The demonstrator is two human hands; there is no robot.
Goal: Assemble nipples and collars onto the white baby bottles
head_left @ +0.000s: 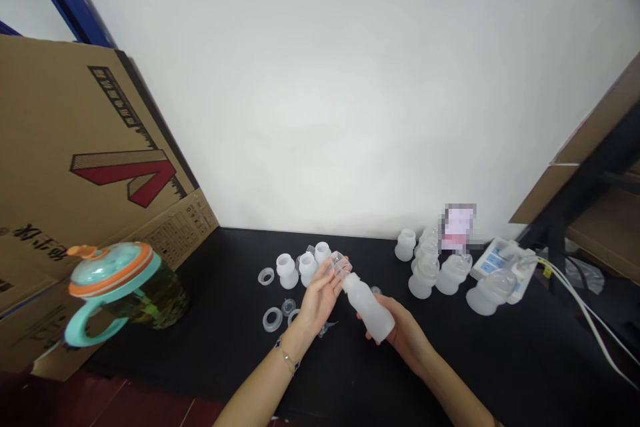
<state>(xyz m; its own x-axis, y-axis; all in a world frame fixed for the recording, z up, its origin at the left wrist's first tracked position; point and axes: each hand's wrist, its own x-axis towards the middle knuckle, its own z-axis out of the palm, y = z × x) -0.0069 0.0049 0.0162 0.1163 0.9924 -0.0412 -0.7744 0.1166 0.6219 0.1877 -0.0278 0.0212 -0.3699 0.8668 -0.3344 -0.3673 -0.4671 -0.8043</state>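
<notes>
My right hand (400,327) is wrapped round the lower body of a frosted white baby bottle (370,310), which is tilted with its neck up and to the left. At that neck, my left hand (320,297) has its fingers closed on a clear bottle cap (341,263). Whether the cap touches the neck I cannot tell. Just left of my left hand stand several open frosted bottles (287,271). Around my left wrist lie translucent collar rings (273,319) and a clear silicone nipple (289,307), some partly hidden by the hand.
Capped bottles (424,278) stand grouped at the right, near a white power strip (505,263) with white cables (585,310). A large teal-lidded jug (145,290) stands at the left before a cardboard box (100,167). A white wall (340,93) backs the black table (225,347).
</notes>
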